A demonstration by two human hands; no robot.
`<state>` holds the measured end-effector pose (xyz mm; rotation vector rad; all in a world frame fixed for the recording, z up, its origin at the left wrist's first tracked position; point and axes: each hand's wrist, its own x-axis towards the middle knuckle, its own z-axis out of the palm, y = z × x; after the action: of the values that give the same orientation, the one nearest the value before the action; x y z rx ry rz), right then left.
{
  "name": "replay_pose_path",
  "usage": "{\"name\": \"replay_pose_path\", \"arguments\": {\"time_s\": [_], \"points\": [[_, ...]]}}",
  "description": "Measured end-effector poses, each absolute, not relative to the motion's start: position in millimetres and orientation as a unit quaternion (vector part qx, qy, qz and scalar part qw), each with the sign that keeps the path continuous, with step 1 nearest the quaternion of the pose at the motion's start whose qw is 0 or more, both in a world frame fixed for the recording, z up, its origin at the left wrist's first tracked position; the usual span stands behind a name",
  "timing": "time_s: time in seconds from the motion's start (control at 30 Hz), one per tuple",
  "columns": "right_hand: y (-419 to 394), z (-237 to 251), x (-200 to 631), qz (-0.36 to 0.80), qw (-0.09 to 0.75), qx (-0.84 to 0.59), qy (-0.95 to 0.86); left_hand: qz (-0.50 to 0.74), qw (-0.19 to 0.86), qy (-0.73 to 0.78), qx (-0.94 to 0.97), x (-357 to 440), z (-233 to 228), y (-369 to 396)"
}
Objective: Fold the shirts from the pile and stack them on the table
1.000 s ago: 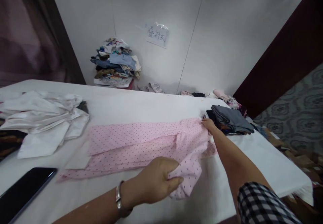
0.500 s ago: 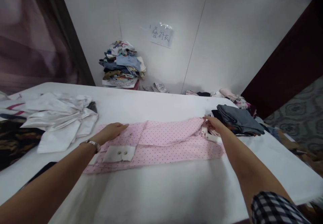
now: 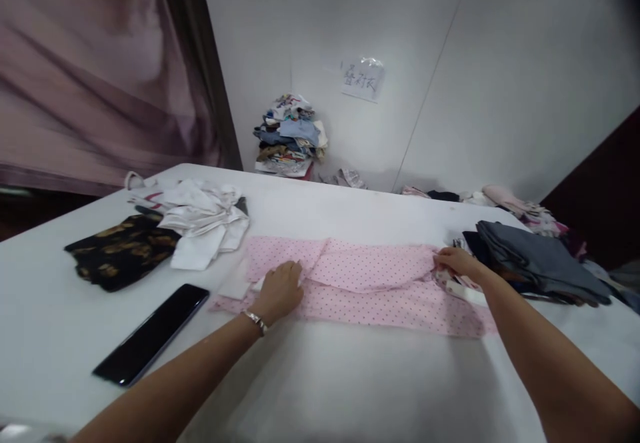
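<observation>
A pink dotted shirt (image 3: 370,283) lies folded into a long strip across the white table (image 3: 350,390). My left hand (image 3: 279,291), with a bracelet on the wrist, rests on the shirt's left end, over the white cuff; whether it grips the fabric I cannot tell. My right hand (image 3: 456,262) holds the shirt's right end by the collar area, fingers curled on the cloth.
A black phone (image 3: 150,333) lies near the left front. A crumpled white garment (image 3: 203,220) and a black patterned cloth (image 3: 120,250) sit at the left. Folded dark grey clothes (image 3: 535,260) stack at the right. A clothes pile (image 3: 290,136) stands by the wall.
The sleeve has been folded onto the shirt, making a narrow strip. My left hand moved from the shirt's front edge to its left end. The camera has swung to the left.
</observation>
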<state>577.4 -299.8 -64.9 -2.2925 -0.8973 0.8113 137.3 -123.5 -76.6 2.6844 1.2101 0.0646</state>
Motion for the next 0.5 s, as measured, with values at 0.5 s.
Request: {"name": "replay_pose_path", "arguments": {"time_s": [0.5], "points": [[-295,-85,595,0.245,0.29,-0.874,-0.303,0.151,0.48,0.586,0.635,83,-23,-7]]}}
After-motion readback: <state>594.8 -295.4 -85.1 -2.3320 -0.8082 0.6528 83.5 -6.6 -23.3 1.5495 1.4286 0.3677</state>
